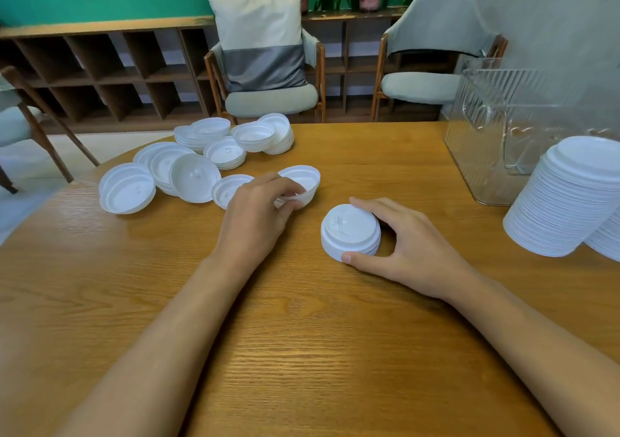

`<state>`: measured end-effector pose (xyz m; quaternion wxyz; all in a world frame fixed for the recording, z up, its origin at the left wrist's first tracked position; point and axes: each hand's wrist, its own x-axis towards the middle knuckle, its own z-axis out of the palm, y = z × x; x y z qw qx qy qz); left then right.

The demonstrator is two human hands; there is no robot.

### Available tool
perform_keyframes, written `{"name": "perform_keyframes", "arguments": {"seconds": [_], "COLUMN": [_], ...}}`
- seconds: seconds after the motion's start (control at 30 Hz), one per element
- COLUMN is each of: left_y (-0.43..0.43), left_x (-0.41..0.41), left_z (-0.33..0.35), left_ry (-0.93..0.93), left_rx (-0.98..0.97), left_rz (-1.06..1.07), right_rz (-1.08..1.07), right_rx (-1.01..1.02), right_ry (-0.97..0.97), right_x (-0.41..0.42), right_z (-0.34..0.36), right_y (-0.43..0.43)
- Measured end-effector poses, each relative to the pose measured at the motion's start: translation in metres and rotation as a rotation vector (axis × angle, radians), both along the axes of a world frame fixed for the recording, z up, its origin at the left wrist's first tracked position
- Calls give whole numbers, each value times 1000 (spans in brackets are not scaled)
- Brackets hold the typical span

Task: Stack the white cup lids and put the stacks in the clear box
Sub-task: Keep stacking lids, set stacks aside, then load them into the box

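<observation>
Wood table (pixel 302 336): L hand (pixel 258 208) pinches loose lid (pixel 305 181), R hand (pixel 412 245) grips short lid stack (pixel 349 232) btwn thumb & fingers.

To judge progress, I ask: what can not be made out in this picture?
Head view: the right edge cuts off the tall lid stack.
Ribbed walls and that stack hide the inside of the clear box.
The small lid stack in the right hand: layers too fine to count.
Fingers of the left hand cover the near rim of its lid.
</observation>
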<state>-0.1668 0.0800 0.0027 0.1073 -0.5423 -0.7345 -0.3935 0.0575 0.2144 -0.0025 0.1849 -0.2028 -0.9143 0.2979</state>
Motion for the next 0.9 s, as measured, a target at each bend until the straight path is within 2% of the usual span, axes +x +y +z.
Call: {"name": "perform_keyframes", "arguments": {"seconds": [0.1, 0.27, 0.4, 0.5, 0.73, 0.9], "left_y": [-1, -2, -3, -3, 4, 8], "left_x": [9, 24, 22, 22, 27, 42], "left_z": [8, 24, 26, 26, 5, -5], "left_ry": [-83, -531, -712, -826, -577, -413], "left_rx": [124, 242, 244, 155, -37, -3], "left_rz": [-20, -91, -146, -226, -220, -181], "right_rz": [-25, -32, -17, 11, 64, 66], "right_rx": [-5, -29, -56, -74, -15, 9], "right_ry": [2, 21, 36, 48, 50, 71], "right_x": [0, 0, -1, -1, 0, -1], "right_z": [0, 0, 1, 0, -2, -1], "right_y": [1, 1, 1, 2, 2, 1]}}
